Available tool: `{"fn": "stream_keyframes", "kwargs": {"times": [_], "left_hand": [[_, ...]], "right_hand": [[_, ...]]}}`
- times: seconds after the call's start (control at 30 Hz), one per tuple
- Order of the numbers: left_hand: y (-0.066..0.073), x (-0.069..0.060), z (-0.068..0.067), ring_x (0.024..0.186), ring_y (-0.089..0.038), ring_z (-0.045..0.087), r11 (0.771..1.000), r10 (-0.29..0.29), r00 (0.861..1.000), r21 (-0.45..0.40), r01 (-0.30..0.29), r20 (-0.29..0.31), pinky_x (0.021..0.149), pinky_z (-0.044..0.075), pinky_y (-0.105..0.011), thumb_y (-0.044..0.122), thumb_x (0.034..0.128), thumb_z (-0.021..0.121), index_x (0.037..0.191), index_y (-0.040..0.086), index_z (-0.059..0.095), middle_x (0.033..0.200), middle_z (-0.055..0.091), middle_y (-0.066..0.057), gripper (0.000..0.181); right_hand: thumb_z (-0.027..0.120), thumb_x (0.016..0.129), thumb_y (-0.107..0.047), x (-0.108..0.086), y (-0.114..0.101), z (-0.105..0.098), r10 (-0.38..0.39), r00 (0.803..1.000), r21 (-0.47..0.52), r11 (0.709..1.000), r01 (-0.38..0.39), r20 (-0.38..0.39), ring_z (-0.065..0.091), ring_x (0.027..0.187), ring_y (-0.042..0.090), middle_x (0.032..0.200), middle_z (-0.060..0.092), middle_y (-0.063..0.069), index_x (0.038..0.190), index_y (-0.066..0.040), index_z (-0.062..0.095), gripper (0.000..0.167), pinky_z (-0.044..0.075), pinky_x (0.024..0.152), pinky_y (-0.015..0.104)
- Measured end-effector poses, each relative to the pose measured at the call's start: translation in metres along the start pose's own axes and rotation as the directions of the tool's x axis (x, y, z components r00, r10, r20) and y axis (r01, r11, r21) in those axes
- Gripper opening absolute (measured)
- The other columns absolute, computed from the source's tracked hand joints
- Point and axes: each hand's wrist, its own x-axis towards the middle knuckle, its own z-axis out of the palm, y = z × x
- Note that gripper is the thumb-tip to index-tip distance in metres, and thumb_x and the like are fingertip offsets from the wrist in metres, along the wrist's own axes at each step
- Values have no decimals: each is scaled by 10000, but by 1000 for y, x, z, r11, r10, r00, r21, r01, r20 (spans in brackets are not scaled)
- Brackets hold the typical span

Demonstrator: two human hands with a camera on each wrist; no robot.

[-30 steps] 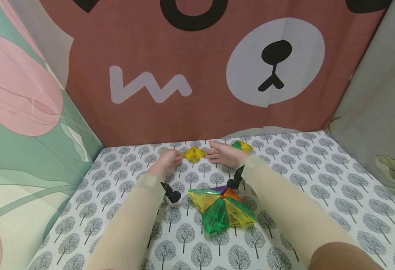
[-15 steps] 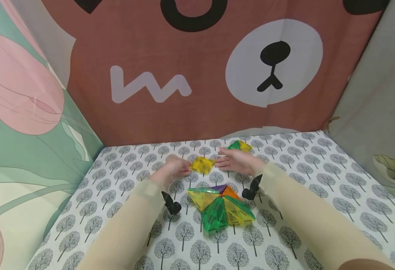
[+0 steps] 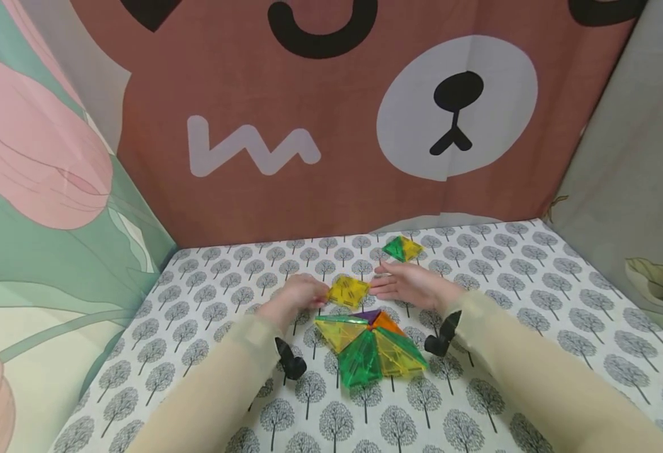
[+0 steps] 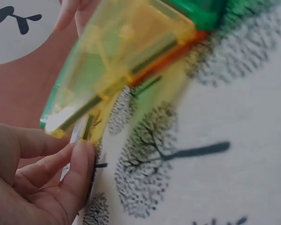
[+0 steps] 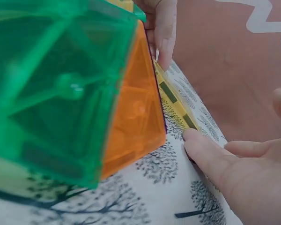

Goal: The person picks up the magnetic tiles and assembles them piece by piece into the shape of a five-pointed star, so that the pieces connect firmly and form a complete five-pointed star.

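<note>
A yellow diamond of magnetic tiles [image 3: 349, 291] lies on the tree-print cloth between the hands. My left hand [image 3: 301, 292] pinches its left corner between thumb and curled fingers; in the left wrist view, the left hand [image 4: 47, 173] partly disappears behind a nearer tile. My right hand [image 3: 416, 284] has its fingers extended against the right corner, and in the right wrist view the thumb of the right hand [image 5: 243, 164] stands apart. Just nearer sits a raised, cone-like build of magnetic tiles [image 3: 372, 349] in green, yellow, orange and purple, touched by neither hand.
A green and yellow pair of magnetic tiles [image 3: 403, 248] lies farther back, beyond the right hand. The tree-print cloth [image 3: 195, 377] covers the surface. A brown bear-print curtain [image 3: 240, 207] closes the back, with more curtains at both sides.
Both hands have brought the yellow diamond nearer and slightly rightward, closer to the raised build. The green and yellow pair behind the right hand has come into full view.
</note>
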Motion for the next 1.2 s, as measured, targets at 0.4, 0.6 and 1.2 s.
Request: {"fn": "stream_keyframes", "kwargs": {"times": [0.4, 0.6, 1.2], "left_hand": [[2, -7, 5, 733, -161, 666, 997, -34, 997, -71, 39, 65, 673, 576, -221, -12, 888, 684, 1096, -58, 688, 928, 701, -161, 212], [7, -12, 10, 764, -169, 679, 991, -13, 997, -133, 23, 71, 713, 578, -230, 7, 901, 682, 1117, -49, 684, 940, 707, -160, 223], [0, -19, 12, 855, -200, 688, 996, 60, 988, -79, -49, 141, 825, 569, -342, 45, 886, 716, 1113, -13, 700, 972, 715, -81, 235]], "right_hand": [[420, 1057, -73, -6, 8, 6, 10, 994, 1, 1000, -10, -109, 582, 1160, 348, 1337, 489, 322, 1464, 162, 249, 500, 457, 1032, 422], [491, 1008, 14, -9, 7, 8, 1, 985, 1, 1000, -1, -172, 653, 997, 259, 1115, 629, 220, 1418, 158, 371, 451, 517, 959, 384], [563, 976, -5, -18, 8, 17, 16, 965, -81, 996, -39, -261, 642, 716, 141, 898, 681, 99, 1323, 106, 536, 365, 557, 674, 255]]}}
